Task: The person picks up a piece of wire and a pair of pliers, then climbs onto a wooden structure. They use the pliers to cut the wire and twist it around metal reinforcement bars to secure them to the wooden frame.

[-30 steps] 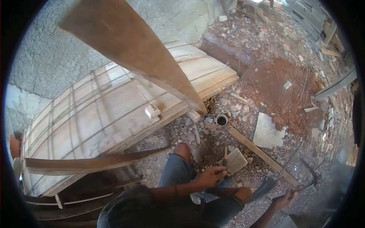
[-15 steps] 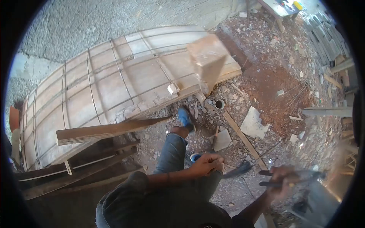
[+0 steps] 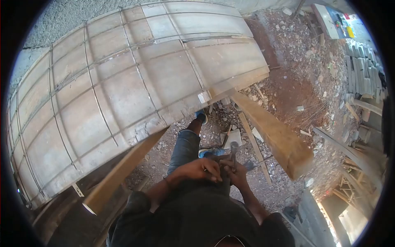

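My right hand (image 3: 234,172) is closed around a tool that looks like pincers (image 3: 234,149); its metal head points up and away from me. Close beside it, my left hand (image 3: 204,169) has its fingers curled in a pinch. Whatever is between those fingers is too small to make out. Both hands are near my lap, almost touching. Beyond them stretches a raised panel platform (image 3: 168,78) with a grid of thin steel bars over it.
One wooden beam (image 3: 273,133) juts from the platform's right edge towards me, and another beam (image 3: 123,175) slants at the left. A flat plank (image 3: 255,148) and a broken tile piece (image 3: 234,138) lie on rubble. Far right, a small table (image 3: 327,22) carries coloured items.
My right hand has swung inward from the right with the pincers to meet my left hand. My left hand has shifted slightly left. The view has moved, showing the platform larger.
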A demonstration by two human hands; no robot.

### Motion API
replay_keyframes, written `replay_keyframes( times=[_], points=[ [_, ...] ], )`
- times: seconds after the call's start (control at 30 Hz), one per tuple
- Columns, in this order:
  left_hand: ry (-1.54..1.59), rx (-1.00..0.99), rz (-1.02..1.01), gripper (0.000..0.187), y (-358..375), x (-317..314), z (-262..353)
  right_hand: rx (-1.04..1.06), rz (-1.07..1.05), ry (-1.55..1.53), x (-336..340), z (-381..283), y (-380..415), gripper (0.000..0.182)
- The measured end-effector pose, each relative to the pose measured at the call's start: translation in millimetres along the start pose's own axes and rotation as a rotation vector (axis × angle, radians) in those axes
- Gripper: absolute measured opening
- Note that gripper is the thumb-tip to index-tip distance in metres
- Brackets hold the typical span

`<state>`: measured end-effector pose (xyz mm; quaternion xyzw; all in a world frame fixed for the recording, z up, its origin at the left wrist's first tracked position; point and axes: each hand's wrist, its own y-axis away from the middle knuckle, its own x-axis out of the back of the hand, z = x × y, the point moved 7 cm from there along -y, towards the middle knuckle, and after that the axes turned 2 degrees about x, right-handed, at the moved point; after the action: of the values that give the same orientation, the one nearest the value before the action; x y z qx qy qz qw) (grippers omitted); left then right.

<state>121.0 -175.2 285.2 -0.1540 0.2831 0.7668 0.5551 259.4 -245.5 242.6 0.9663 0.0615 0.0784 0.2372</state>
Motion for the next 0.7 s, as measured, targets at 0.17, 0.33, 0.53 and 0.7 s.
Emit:
replay_keyframes(
  times=[0.17,0.33,0.53,0.7],
  points=[
    [0.816,-0.311,0.785,0.015,20,97,14,-0.142,-0.075,-0.106,-33,-40,-71,0.029],
    [1.017,-0.350,1.133,0.015,-24,160,18,0.065,0.124,-0.281,-24,-72,-148,0.033],
    [0.507,0.085,1.023,0.020,-53,182,45,-0.106,0.129,-0.215,5,-73,-147,0.024],
    [0.158,0.041,1.242,0.019,-55,250,77,-0.028,0.265,0.346,27,-53,-133,0.020]
  ],
)
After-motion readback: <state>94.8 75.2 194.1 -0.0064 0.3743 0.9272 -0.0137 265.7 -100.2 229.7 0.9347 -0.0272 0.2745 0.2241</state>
